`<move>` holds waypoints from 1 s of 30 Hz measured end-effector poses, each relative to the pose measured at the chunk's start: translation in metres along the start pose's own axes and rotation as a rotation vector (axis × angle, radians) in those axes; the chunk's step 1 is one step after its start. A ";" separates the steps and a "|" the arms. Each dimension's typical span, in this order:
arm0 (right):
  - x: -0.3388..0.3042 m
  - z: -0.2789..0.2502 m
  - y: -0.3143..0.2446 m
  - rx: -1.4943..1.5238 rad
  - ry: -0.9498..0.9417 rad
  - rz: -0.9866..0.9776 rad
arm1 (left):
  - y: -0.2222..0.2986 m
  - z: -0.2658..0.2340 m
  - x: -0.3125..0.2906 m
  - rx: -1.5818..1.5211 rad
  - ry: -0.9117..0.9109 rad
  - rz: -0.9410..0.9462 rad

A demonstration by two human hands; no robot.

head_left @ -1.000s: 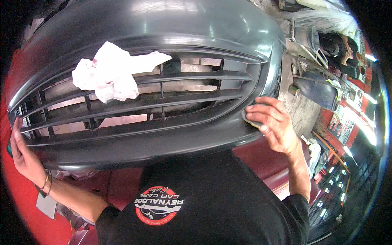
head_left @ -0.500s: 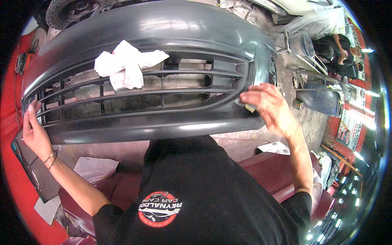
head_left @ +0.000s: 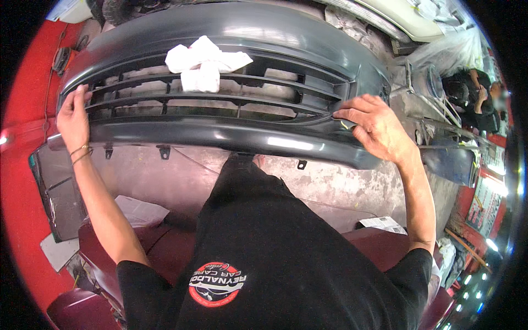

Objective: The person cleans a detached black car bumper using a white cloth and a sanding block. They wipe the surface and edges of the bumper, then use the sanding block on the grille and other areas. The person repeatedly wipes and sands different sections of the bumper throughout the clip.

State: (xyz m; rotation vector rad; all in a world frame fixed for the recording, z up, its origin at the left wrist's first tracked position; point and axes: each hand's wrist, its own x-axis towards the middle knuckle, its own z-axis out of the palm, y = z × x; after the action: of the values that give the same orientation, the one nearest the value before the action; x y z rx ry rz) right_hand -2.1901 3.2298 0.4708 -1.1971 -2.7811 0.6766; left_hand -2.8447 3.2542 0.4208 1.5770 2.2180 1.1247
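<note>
A large black car bumper [head_left: 181,127] with a slatted grille lies across in front of me. A crumpled white cloth [head_left: 201,77] rests on the grille slats. My left hand [head_left: 73,118] grips the bumper at the grille's left end, its fingers curled over the edge. Over at the grille's right corner, my right hand [head_left: 378,127] is closed on a small dark pad with a yellowish edge [head_left: 346,125]. The pad is close against the bumper's surface; its underside is hidden by my fingers.
Mounting tabs [head_left: 164,152] stick out along the bumper's near edge. Below left stands a dark glass panel [head_left: 58,192]. Dark red car panels [head_left: 363,250] lie beside me. Another person [head_left: 477,96] sits at the far right near a metal stand and a blue bin [head_left: 451,162].
The bumper has tilted and shifted farther away, showing tabs under its near edge. My left hand has moved up with it. My right hand remains at the grille's right corner with the pad.
</note>
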 end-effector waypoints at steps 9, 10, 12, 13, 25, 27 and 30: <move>0.026 0.019 -0.055 0.048 0.063 0.067 | 0.024 0.001 -0.009 0.085 -0.025 0.014; 0.034 0.020 -0.069 0.066 0.077 0.073 | 0.030 0.000 -0.011 0.082 -0.038 0.012; 0.049 0.023 -0.095 0.100 0.094 0.103 | 0.030 0.004 -0.016 0.030 -0.043 0.030; 0.059 0.025 -0.108 0.075 0.132 0.101 | 0.032 -0.001 -0.017 0.056 -0.059 0.029; 0.134 0.039 -0.206 0.044 0.120 0.546 | -0.179 -0.113 0.102 0.033 -0.217 -0.096; 0.169 0.050 -0.232 0.095 0.150 0.528 | -0.147 -0.109 0.094 0.012 -0.234 -0.153; 0.187 0.042 -0.245 0.122 0.111 0.581 | -0.161 -0.107 0.089 0.025 -0.299 -0.135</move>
State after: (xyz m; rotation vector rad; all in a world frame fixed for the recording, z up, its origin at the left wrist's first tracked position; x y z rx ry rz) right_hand -2.4969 3.1959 0.5070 -1.9614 -2.2554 0.7607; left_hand -3.0577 3.2591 0.4092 1.4693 2.1083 0.7715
